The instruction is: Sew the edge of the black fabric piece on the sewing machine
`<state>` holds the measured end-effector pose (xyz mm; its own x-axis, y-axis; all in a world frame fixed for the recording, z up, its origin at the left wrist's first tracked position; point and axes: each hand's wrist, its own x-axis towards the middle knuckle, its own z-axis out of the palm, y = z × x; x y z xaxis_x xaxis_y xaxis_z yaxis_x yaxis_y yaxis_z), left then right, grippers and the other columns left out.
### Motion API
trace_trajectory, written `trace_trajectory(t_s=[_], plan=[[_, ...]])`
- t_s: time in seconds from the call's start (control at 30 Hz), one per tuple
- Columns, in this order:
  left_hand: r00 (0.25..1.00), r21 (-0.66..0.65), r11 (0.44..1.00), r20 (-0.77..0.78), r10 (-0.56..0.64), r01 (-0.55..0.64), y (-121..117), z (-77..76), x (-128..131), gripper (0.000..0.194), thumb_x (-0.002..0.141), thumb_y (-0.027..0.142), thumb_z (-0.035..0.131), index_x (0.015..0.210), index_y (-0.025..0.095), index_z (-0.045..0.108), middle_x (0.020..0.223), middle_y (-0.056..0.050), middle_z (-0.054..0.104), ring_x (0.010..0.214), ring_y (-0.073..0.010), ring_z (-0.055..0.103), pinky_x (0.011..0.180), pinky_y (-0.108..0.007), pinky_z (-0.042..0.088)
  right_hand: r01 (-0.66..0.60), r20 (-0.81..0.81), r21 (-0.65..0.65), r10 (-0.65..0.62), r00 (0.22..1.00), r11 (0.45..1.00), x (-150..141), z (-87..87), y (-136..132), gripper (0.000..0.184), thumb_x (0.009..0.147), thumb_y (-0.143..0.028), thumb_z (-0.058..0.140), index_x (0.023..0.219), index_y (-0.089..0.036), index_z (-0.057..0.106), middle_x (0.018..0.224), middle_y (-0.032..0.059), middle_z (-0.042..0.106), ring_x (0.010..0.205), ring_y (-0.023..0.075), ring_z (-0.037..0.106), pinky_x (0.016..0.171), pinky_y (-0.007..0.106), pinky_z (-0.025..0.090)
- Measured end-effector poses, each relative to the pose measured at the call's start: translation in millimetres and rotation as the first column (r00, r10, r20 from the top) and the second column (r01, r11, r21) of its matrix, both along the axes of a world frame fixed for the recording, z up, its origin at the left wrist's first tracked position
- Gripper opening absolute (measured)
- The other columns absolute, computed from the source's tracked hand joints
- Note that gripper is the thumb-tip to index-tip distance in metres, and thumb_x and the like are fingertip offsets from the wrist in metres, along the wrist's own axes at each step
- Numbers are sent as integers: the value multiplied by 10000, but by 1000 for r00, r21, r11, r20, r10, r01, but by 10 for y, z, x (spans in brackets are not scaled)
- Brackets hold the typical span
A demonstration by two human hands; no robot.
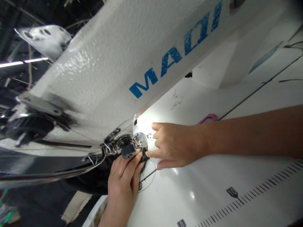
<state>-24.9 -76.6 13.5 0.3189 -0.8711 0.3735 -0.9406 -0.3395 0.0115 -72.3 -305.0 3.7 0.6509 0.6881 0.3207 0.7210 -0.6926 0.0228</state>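
A small black piece of fabric (144,156) lies at the presser foot of a white sewing machine (94,72). My left hand (125,176) comes in from below, beside the needle area, its fingers closed on the fabric's left edge. From the right reaches my right hand (175,145), index finger stretched out to touch the fabric's right side. Its thumb stands apart and the other fingers are loosely bent, with nothing visible inside them. A dark round knob (128,151) partly covers my left fingertips. The needle itself cannot be made out.
Pink-handled scissors or a similar tool (209,118) lie behind my right forearm. A ruler scale (251,197) runs along the white table (201,183). Loose thread (155,173) curls near the fabric. Dark cloth (92,176) hangs at the left, beside a beige strip (77,206).
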Motion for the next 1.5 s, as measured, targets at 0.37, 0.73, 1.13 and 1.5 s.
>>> trace_trajectory(t_s=[0.37, 0.73, 1.13, 1.5], plan=[[999, -18, 998, -11, -53, 53, 24, -5, 39, 301, 851, 26, 538, 1113, 161, 598, 1123, -87, 607, 1085, -215, 551, 886, -375, 477, -9, 40, 21, 9, 999, 1000, 17, -1, -18, 314, 916, -467, 532, 865, -175, 636, 537, 10, 541, 477, 157, 379, 712, 369, 240], [998, -33, 998, -29, -55, 54, 8, -5, 26, 293, 834, 19, 565, 1091, 152, 612, 1108, -84, 621, 1067, -211, 564, 874, -374, 484, -12, 49, 9, 12, 999, 1000, 4, -23, 2, 318, 918, -454, 521, 881, -162, 641, 549, 10, 528, 496, 164, 388, 713, 376, 235], [999, -49, 998, -35, -42, 40, -31, 5, 24, 262, 842, 40, 571, 1067, 166, 619, 1084, -71, 630, 1044, -197, 575, 881, -364, 481, -23, 44, -5, 23, 999, 1000, -6, -29, -5, 335, 926, -432, 505, 777, -158, 628, 568, 23, 522, 513, 166, 391, 704, 378, 231], [994, -50, 998, -98, -48, 44, -22, 0, 40, 271, 836, 34, 574, 1062, 173, 625, 1081, -68, 625, 1044, -192, 574, 907, -352, 461, -23, 40, -57, 25, 999, 998, 0, 30, 2, 347, 932, -423, 492, 758, -158, 634, 545, 21, 503, 498, 163, 374, 694, 376, 220]])
